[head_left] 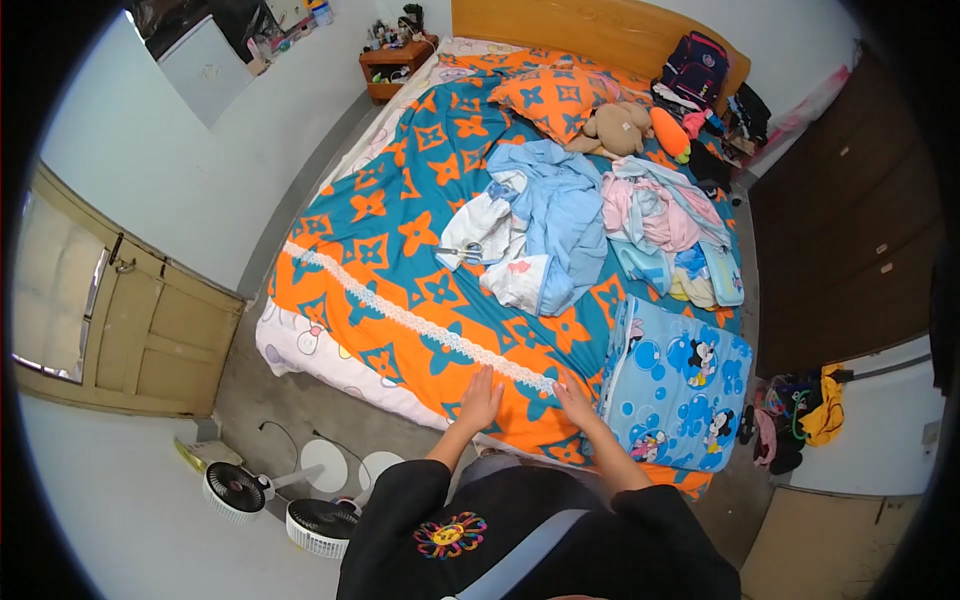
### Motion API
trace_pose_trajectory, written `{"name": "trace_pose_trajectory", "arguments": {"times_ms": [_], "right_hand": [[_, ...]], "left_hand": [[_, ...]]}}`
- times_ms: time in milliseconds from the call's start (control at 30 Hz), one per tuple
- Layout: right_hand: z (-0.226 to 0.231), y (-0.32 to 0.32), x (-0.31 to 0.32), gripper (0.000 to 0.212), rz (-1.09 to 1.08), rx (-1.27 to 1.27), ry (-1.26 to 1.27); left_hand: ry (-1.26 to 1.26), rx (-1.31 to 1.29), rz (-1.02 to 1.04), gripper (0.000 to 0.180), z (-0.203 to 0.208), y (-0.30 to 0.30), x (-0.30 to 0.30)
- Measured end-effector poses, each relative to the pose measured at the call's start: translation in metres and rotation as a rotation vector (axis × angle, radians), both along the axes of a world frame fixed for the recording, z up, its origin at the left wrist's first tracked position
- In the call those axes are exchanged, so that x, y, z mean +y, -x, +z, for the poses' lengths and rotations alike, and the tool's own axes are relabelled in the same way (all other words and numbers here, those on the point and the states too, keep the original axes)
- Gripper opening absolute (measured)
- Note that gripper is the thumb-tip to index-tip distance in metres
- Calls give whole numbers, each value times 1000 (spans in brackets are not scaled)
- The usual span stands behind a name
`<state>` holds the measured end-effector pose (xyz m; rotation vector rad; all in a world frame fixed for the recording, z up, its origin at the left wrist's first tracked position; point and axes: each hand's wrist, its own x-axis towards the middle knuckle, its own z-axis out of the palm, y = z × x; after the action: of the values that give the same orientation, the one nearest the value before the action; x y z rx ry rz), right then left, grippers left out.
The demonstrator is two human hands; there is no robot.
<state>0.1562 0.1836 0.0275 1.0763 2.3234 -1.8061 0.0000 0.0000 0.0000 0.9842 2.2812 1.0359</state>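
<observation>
The person stands across from me at the bed's (310, 352) foot edge, left hand (482, 400) and right hand (576, 404) laid flat, fingers outstretched toward a white lace strip (420, 328) running just inside that edge. Folded blue bedding (672, 392) fills the right foot corner.

the left hand (481, 402) rests on the orange-and-teal bedspread (400, 275), just beside the white lace strip (420, 323); the right hand (574, 402) is at the strip's right end. farther off, scissors (468, 252) (handles to the right) lie by a rumpled blue-and-white cloth (565, 220). a folded blue blanket (676, 385) lies near right.
</observation>
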Motion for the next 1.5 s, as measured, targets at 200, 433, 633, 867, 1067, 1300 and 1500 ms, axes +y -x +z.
{"name": "trace_pose_trajectory", "arguments": {"times_ms": [200, 433, 633, 867, 1067, 1300, 1500], "right_hand": [[-9, 21, 15, 66, -9, 37, -41], [-23, 38, 19, 65, -43, -14, 42], [-38, 67, 24, 65, -22, -52, 102], [-59, 119, 29, 62, -51, -171, 116], [-56, 195, 13, 65, -10, -113, 118], [-62, 247, 52, 64, -3, -174, 118], [-92, 274, 111, 63, -14, -177, -69]], "left_hand": [[144, 22, -22, 56, 15, -1, 4], [197, 67, -71, 57, 30, 23, 10], [198, -17, -87, 53, 19, 34, 14], [195, -41, -186, 54, -1, 102, 22], [296, -20, -217, 58, -6, 190, 56], [247, 20, -265, 60, -14, 244, 117], [225, 44, -257, 60, -41, 282, 172]]}}
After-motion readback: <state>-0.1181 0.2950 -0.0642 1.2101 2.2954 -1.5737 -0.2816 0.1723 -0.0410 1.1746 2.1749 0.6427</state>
